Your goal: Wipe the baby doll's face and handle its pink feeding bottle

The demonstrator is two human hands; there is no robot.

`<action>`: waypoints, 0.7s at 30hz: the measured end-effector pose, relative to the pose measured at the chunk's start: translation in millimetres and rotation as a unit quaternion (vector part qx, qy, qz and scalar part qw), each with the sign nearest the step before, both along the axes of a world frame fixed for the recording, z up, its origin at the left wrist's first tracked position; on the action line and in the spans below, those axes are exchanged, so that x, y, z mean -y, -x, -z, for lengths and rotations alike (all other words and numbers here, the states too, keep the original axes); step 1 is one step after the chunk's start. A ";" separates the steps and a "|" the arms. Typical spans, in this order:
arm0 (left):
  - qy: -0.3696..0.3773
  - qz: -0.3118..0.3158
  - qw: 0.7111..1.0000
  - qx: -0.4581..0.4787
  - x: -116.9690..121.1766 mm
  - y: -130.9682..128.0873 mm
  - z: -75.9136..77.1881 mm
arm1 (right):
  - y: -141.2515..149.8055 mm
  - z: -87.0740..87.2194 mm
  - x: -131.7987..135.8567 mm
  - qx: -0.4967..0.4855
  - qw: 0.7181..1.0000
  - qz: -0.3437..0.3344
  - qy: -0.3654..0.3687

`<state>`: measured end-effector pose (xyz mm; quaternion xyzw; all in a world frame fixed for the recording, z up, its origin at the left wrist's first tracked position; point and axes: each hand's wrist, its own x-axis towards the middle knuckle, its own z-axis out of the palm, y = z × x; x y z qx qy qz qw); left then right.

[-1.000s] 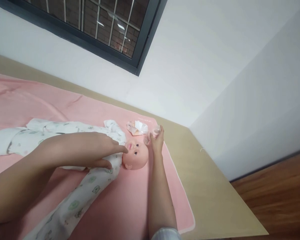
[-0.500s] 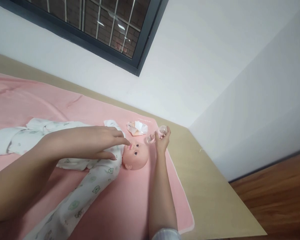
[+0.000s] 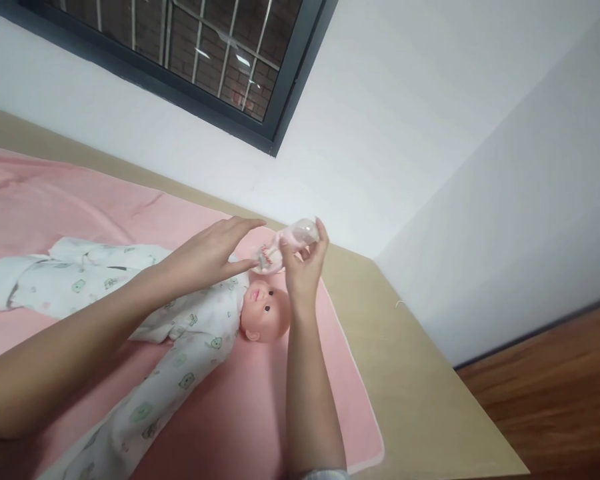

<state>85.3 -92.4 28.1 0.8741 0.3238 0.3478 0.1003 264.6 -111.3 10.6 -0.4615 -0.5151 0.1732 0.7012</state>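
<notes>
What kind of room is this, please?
Perhaps a childcare practice room: a baby doll in printed clothes lies on a pink mat, and the right hand holds a clear bottle beside a barred window.

A tan surface [image 3: 405, 387], perhaps a tabletop, carries a pink mat [image 3: 250, 413] with pale edging.

Right hand [image 3: 306, 267] grips clear bottle [image 3: 291, 243] by its capped end, tilted above pink mat [image 3: 350, 400]. Left hand [image 3: 215, 257] open at bottle's other end. 1 doll [image 3: 265, 312] in printed clothes lies just beside, face up.
</notes>
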 end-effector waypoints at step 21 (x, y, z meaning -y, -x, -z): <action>0.144 -0.013 0.989 0.043 -8.2 0.5 -5.8 | 49.4 6.4 19.4 0.024 0.994 -0.101 0.021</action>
